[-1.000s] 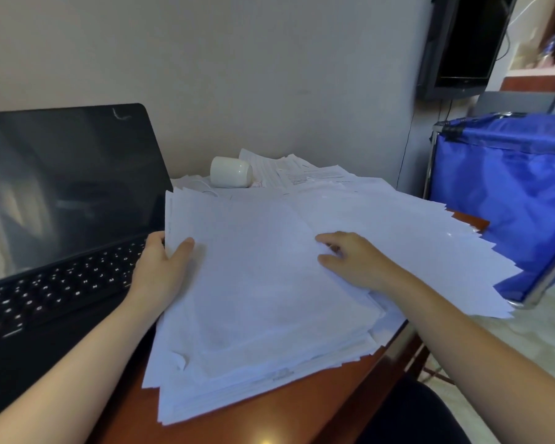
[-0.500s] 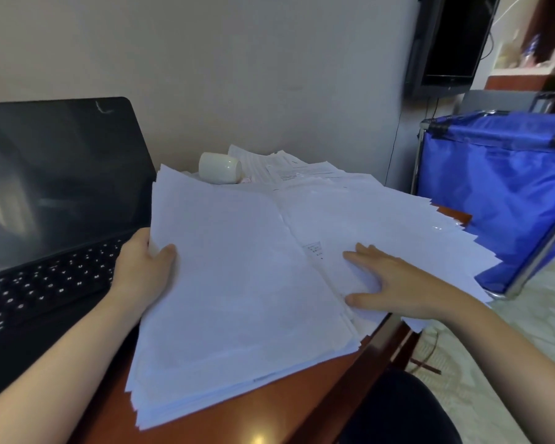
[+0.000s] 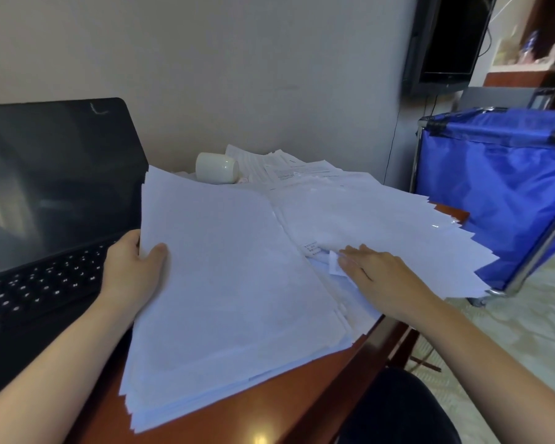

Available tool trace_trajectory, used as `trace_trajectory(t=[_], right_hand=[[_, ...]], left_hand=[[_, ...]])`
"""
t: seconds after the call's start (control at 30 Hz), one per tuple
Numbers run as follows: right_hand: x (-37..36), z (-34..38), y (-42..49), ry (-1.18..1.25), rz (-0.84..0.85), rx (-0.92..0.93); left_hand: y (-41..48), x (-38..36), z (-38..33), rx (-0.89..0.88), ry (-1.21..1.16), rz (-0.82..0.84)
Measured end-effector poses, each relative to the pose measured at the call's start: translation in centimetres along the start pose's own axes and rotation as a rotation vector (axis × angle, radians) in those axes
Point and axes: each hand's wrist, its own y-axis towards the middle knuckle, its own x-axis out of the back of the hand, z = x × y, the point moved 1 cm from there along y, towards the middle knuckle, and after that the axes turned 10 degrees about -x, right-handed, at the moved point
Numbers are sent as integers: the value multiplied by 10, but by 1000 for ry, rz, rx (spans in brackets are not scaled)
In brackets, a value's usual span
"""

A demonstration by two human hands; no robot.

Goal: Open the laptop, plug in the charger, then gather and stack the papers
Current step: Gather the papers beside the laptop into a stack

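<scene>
Left hand (image 3: 132, 270) grips paper stack (image 3: 231, 283) by left edge; its long axis points toward wall (image 3: 237, 75). Right hand (image 3: 382, 277) lies flat, fingers extended, on loose papers (image 3: 382, 216).

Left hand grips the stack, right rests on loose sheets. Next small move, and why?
Probably sweep the right hand leftward, dragging the fanned sheets onto the stack the left hand grips: they lie spread toward the right edge of the table, ungathered.

place: office-like room | wooden desk (image 3: 269, 415), laptop (image 3: 45, 187), papers (image 3: 231, 283), wall tv (image 3: 446, 43)
</scene>
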Motion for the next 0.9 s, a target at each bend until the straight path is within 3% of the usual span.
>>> trace_trajectory(t=[0.33,0.5,0.77,0.9], right_hand=[[-5,17,58,162,11,-65],[16,27,85,374,93,-167],[3,-1,67,53,287,49],[-7,-11,61,9,77,81]], left_hand=[[1,4,2,21,-61,-68],[4,7,5,27,-58,-66],[7,7,6,27,-72,-66],[6,6,8,30,-71,-78]])
